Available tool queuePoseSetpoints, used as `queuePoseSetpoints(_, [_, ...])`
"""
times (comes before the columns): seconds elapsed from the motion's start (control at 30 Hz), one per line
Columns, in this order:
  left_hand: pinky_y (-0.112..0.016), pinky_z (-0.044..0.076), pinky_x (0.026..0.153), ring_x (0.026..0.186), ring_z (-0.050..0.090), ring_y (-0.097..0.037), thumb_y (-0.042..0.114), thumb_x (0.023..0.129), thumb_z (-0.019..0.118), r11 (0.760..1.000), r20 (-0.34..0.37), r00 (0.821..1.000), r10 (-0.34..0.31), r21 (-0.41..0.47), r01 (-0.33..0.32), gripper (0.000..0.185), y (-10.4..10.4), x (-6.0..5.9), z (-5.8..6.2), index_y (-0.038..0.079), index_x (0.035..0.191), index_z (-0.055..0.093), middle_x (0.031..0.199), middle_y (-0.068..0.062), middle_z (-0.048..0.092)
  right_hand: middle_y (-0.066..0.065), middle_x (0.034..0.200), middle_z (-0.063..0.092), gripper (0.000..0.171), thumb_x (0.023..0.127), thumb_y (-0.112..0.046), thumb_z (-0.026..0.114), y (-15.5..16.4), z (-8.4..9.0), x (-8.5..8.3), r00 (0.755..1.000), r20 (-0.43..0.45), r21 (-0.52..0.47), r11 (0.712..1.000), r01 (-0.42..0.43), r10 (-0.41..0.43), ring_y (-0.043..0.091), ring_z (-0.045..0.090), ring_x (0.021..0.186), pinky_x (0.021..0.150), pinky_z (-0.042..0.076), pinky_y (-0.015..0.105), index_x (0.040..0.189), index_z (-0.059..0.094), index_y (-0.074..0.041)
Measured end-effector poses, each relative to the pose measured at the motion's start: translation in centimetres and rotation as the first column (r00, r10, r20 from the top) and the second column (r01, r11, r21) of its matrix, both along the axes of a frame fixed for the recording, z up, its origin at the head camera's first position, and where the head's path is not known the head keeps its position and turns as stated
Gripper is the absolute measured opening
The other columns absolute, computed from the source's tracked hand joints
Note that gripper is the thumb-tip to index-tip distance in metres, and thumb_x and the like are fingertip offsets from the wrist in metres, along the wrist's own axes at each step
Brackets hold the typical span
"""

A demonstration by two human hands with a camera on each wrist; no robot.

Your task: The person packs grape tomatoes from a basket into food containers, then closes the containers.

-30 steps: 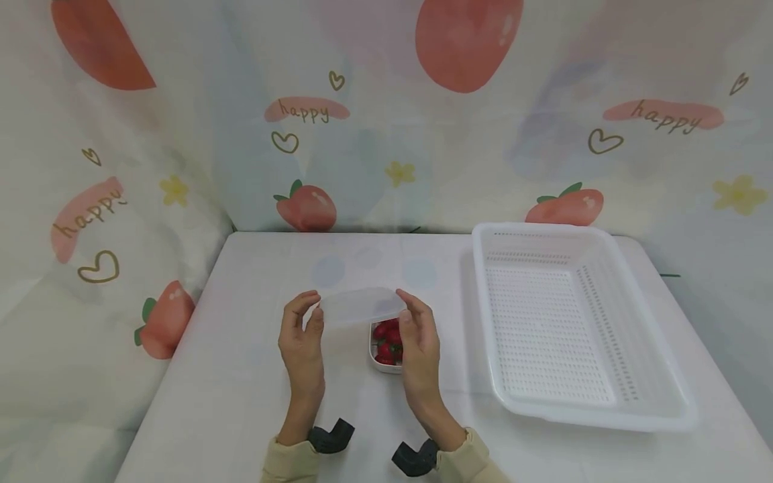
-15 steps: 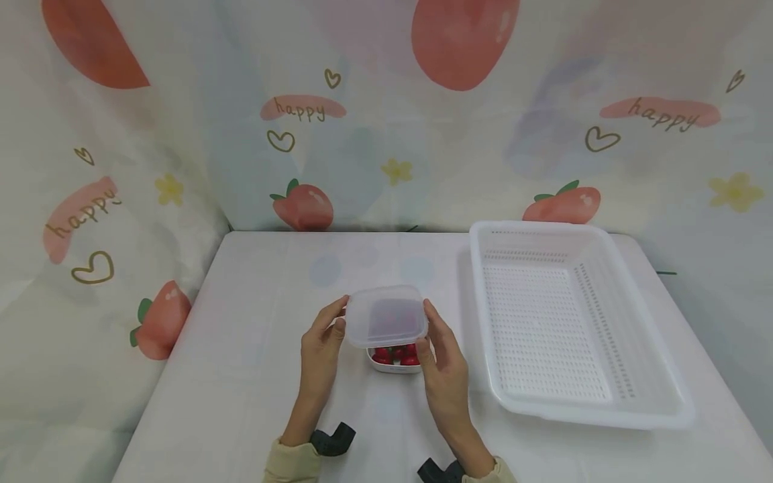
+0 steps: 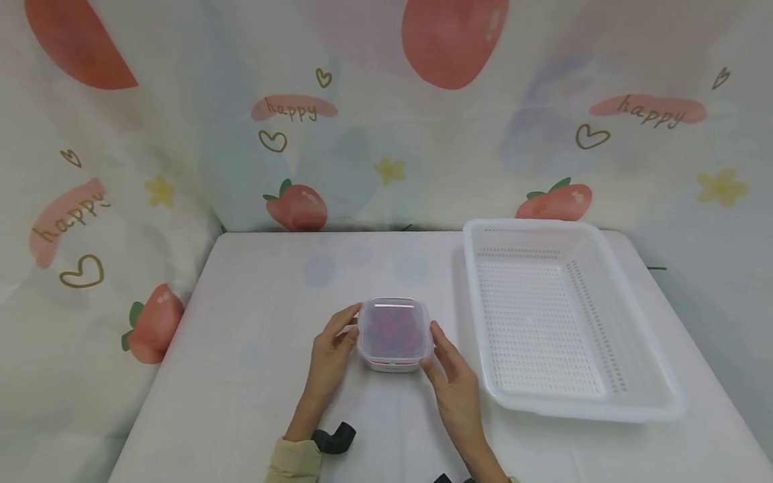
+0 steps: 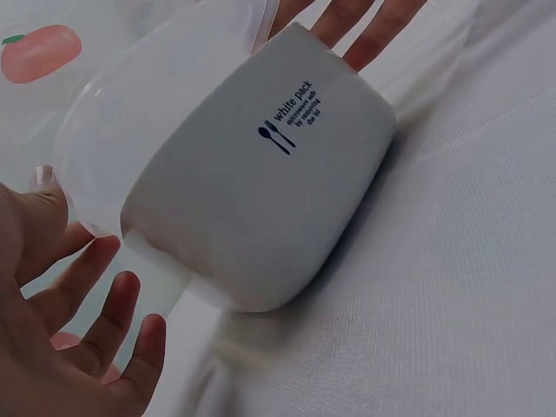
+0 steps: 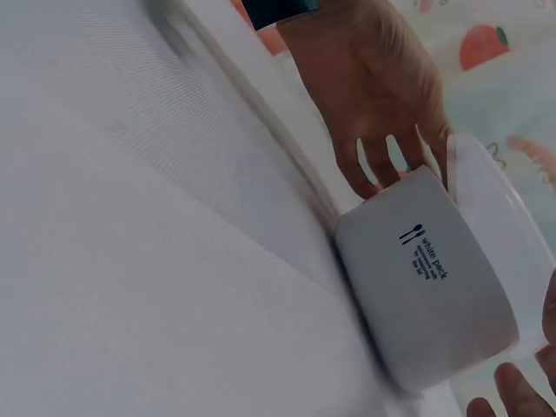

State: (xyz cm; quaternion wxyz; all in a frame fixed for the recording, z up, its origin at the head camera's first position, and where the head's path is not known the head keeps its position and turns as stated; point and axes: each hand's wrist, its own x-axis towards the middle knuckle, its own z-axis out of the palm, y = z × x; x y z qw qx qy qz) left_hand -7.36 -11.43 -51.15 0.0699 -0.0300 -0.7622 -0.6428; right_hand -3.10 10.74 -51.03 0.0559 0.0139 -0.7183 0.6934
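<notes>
Since the earlier frames, both hands have lowered the lid [image 3: 394, 327] onto the box [image 3: 392, 362] mid-worktop [image 3: 253, 335]. Left hand [image 3: 331, 352] and right hand [image 3: 457, 382] flank it, fingers relaxed, touching. Pressing it sealed looks left.

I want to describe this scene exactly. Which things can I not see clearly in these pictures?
- Head view: the red fruit in the box is blurred by the cloudy lid.
- Right wrist view: the right hand is cut off by the edge.
- Neither wrist view shows whether the lid is fully closed.
</notes>
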Motion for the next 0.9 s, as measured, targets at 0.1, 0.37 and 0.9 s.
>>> queuePoseSetpoints(0.1, [-0.027,0.053,0.106,0.129,0.058,-0.024,0.021,0.103,0.064,1.000,0.009,1.000,0.000,-0.013,0.000,0.043,0.0,-0.2,-0.4,0.022,0.146,0.061,0.148,-0.002,0.061,0.005,0.165,0.044,0.061,0.097,-0.002,0.069,0.1,-0.4,0.0,1.000,0.011,-0.012,1.000,-0.017,0.018,-0.003,0.048,0.144,0.117,0.041,0.017,0.154,0.050,-0.010])
queuePoseSetpoints(0.37, [-0.034,0.054,0.104,0.126,0.060,-0.027,0.012,0.101,0.065,0.999,-0.032,0.999,0.009,-0.039,-0.011,0.045,0.1,-0.6,-1.3,0.017,0.145,0.062,0.147,-0.007,0.062,0.013,0.167,0.038,0.063,0.097,-0.004,0.069,0.2,-1.1,-0.5,0.999,-0.012,0.025,0.999,-0.048,0.048,0.018,0.044,0.150,0.117,0.038,0.016,0.156,0.047,-0.009])
queuePoseSetpoints(0.9, [-0.036,0.057,0.093,0.107,0.067,-0.022,0.022,0.104,0.064,0.966,0.127,0.976,0.175,-0.215,-0.145,0.028,0.1,-2.4,1.0,0.021,0.131,0.071,0.124,-0.005,0.073,0.012,0.127,0.065,0.038,0.105,-0.013,0.062,0.2,-0.5,-0.4,0.983,0.137,0.082,0.991,0.110,-0.121,0.007,0.065,0.099,0.083,0.057,0.015,0.141,0.057,-0.005])
